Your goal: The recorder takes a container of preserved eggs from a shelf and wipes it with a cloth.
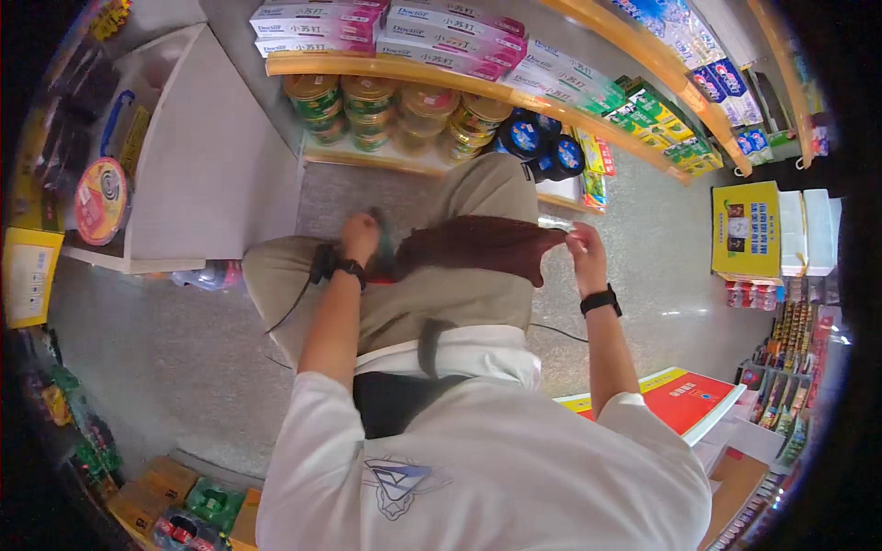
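A dark maroon cloth point(475, 251) is stretched across my bent legs, over khaki trousers point(441, 310). Its right corner is pinched between the fingers of my right hand point(586, 251), which is out past the knee. My left hand point(360, 237) is curled and blurred over the left leg. Against its inner side is a blurred dark green thing point(383, 241), whose kind I cannot make out. Whether the fingers grip it is unclear. A small red edge shows beneath it, near the cloth's left end.
Ahead, low shelves point(406, 63) carry toothpaste boxes point(448, 34) and gold-lidded jars point(372, 103). A white cabinet point(200, 151) stands at the left. At the right are a yellow carton point(744, 227) and a red box point(689, 399). Cartons point(155, 489) lie behind left.
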{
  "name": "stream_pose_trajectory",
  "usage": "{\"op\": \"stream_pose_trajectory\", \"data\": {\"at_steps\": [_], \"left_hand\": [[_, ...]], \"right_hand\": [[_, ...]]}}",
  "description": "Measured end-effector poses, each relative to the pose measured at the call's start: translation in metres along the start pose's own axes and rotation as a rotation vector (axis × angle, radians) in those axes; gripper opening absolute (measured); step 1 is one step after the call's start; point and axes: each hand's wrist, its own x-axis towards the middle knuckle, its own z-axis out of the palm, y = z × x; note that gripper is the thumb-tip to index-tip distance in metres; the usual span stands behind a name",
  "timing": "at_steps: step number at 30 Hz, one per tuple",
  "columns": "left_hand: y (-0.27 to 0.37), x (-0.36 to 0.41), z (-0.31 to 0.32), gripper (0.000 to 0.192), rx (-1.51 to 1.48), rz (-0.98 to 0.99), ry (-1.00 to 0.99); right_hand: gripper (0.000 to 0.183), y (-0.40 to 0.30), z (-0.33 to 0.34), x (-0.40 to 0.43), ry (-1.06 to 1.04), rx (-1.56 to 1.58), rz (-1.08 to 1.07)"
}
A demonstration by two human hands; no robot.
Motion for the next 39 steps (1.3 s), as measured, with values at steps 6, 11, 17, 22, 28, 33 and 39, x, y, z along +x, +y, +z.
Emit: {"op": "stream_pose_trajectory", "data": {"at_steps": [6,11,17,22,28,33,39], "left_hand": [[0.042,-0.041,-0.042,0.03,-0.086,0.348,-0.751],[0.052,-0.067,-0.026,0.029,0.072,0.589,-0.473],[0.074,-0.061,-0.039,0.029,0.071,0.316,-0.353],[0.095,-0.05,-0.106,0.022,-0.132,0.549,0.216],[0.127,-0.055,-0.198,0.018,-0.232,0.729,0.36],[0.158,-0.09,-0.268,0.022,-0.22,0.571,-0.013],[0.148,-0.136,-0.297,0.019,-0.151,0.534,-0.489]], "right_hand": [[0.031,-0.075,0.029,-0.079,-0.118,-0.471,-0.491],[0.031,-0.078,0.048,-0.088,-0.12,-0.47,-0.467],[0.027,-0.049,0.04,-0.079,-0.069,-0.417,-0.321],[0.027,-0.055,0.021,-0.044,0.165,-0.399,-0.519],[0.03,-0.134,-0.033,-0.005,0.196,-0.376,-0.613],[0.026,-0.181,-0.078,-0.011,-0.322,-0.206,-0.53],[0.023,-0.169,-0.114,-0.035,-0.654,-0.251,-0.401]]}}
